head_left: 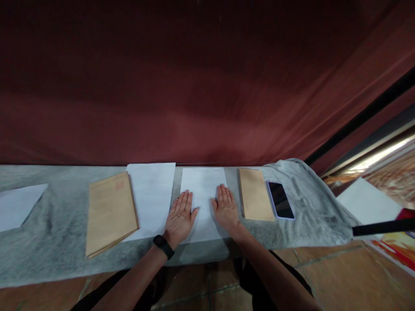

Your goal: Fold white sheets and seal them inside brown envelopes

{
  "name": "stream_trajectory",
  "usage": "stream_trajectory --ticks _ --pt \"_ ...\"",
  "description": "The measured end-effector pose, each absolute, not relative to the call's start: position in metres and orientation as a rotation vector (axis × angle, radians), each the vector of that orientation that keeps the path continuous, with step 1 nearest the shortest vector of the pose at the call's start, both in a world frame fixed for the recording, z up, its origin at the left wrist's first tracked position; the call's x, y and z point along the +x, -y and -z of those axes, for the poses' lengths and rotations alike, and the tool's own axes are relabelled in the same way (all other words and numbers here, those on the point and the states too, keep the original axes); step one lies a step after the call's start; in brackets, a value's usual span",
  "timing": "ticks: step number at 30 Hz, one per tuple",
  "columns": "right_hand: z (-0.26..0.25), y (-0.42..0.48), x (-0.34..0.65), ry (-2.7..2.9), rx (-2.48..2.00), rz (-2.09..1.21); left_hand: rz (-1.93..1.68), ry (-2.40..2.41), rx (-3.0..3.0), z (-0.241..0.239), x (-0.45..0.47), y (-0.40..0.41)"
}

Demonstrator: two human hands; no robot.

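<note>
A white sheet of paper (205, 181) lies flat in front of me on a grey cloth. My left hand (181, 217) rests palm down on its left side, fingers stretched out, with a black band on the wrist. On the right side of the same sheet, my right hand (226, 208) also lies flat, its thumb pointing inward. Left of the sheet is a stack of white paper (152, 194), partly under brown envelopes (110, 211). Just beyond my right hand lies another brown envelope (256, 194).
The grey cloth (58, 242) covers a long narrow surface. A phone (280, 200) with a pale purple case lies at the right. More white paper (21, 205) is at the far left. A dark red curtain (194, 108) hangs along the back edge. Below is a tiled floor (343, 276).
</note>
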State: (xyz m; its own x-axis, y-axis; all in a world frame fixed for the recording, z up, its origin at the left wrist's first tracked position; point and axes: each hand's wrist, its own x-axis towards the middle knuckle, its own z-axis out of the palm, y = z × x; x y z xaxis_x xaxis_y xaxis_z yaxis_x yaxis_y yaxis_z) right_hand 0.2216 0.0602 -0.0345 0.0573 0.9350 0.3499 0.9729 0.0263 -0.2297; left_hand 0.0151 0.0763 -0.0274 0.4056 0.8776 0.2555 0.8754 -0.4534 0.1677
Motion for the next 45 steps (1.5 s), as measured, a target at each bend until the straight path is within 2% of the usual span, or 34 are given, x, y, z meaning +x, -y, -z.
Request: stream_trajectory --ticks 5,11,21,31,40,45 --pt "0.025 -0.040 0.220 1.948 -1.908 0.080 -0.585 -1.670 2.611 0.024 0.018 -0.059" --pt "0.021 -0.003 0.188 2.178 -1.624 -0.131 -0.563 -1.433 2.786 0.036 0.036 -0.022" --pt "0.032 0.004 0.214 2.130 -1.687 0.104 -0.525 -1.540 2.746 0.033 0.021 -0.025" --pt "0.032 0.019 0.237 2.112 -1.791 0.154 -0.540 -1.588 2.697 0.031 0.006 -0.026" --pt "0.033 0.030 0.247 2.106 -1.832 0.154 -0.619 -1.579 2.706 0.022 0.011 -0.026" --pt "0.020 0.021 0.231 2.161 -1.704 -0.052 -0.637 -1.386 2.744 0.018 0.037 -0.022"
